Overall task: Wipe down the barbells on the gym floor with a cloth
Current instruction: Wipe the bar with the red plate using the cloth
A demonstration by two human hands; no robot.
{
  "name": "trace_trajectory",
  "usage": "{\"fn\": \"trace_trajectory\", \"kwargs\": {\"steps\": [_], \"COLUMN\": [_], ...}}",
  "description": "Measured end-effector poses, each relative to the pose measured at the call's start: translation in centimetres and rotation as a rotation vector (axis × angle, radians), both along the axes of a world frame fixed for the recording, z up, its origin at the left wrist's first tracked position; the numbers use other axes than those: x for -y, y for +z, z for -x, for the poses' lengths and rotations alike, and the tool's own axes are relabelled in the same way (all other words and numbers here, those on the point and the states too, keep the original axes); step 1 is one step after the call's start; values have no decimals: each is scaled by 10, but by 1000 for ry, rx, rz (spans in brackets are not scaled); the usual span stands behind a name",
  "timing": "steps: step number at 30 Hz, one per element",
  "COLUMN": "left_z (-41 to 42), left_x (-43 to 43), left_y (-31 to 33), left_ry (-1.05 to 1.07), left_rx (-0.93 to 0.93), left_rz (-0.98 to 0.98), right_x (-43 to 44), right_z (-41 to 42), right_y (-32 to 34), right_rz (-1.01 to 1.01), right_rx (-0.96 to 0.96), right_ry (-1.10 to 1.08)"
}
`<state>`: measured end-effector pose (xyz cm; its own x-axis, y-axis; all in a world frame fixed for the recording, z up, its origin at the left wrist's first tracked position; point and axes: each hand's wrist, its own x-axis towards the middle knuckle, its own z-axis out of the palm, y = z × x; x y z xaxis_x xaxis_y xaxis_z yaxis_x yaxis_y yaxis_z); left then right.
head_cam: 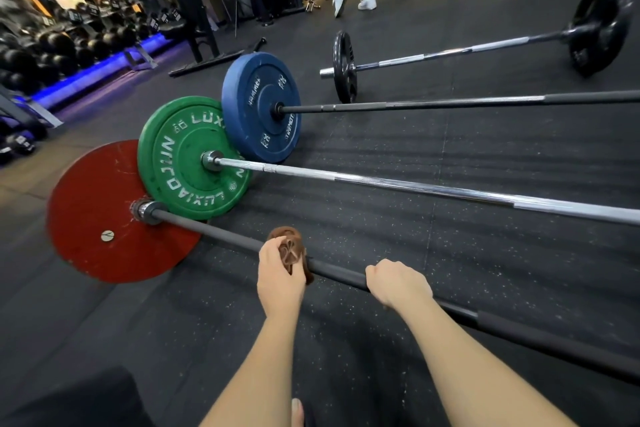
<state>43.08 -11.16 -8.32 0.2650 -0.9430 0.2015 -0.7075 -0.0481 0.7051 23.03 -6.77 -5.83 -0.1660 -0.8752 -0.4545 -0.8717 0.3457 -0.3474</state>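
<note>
Wiping the nearest bar (214,233), down on the floor (207,322), near its red plate (93,204). Gripping the brown cloth (289,250) round it with the left hand (278,276); steadying with the right hand (398,284), curled over the bar just beside. Next, probably: slide the cloth along, wrap kept tight. Then on to the chrome bar (415,185) and two more beyond, seemingly

The dark speckled rubber floor (381,322) carries four barbells lying side by side: the red-plate barbell (339,273) at 6 o'clock, the green-plate barbell (415,188) beyond it, the blue-plate barbell (450,103) next, and the black-plate barbell (450,51) at 1 o'clock.
</note>
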Motion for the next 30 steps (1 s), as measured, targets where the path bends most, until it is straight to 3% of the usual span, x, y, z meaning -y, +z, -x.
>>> {"fn": "trace_trajectory", "kwargs": {"steps": [3,7,9,12,14,19,25,30], "left_z": [4,-13,-26,-53,-70,-66,-26,-36], "left_x": [-11,0,9,36,56,55,17,21], "left_y": [-10,-9,-3,9,17,9,-2,-4], "left_ry": [-95,-178,-201,-163,-145,-92,-118,-180], "left_rx": [73,153,182,183,187,190,148,219], "left_rz": [29,-29,-18,-74,-123,-106,-28,-26], "right_x": [9,25,23,5,5,3,9,9], "right_z": [-7,-29,-39,-43,-39,-41,-52,-51], "right_y": [3,9,10,0,-6,-8,-8,-7], "right_rz": [-10,135,127,194,260,293,241,242], "right_rx": [59,49,-10,-299,-372,-427,-423,-397], "right_ry": [-119,-139,-48,282,365,394,273,249]}}
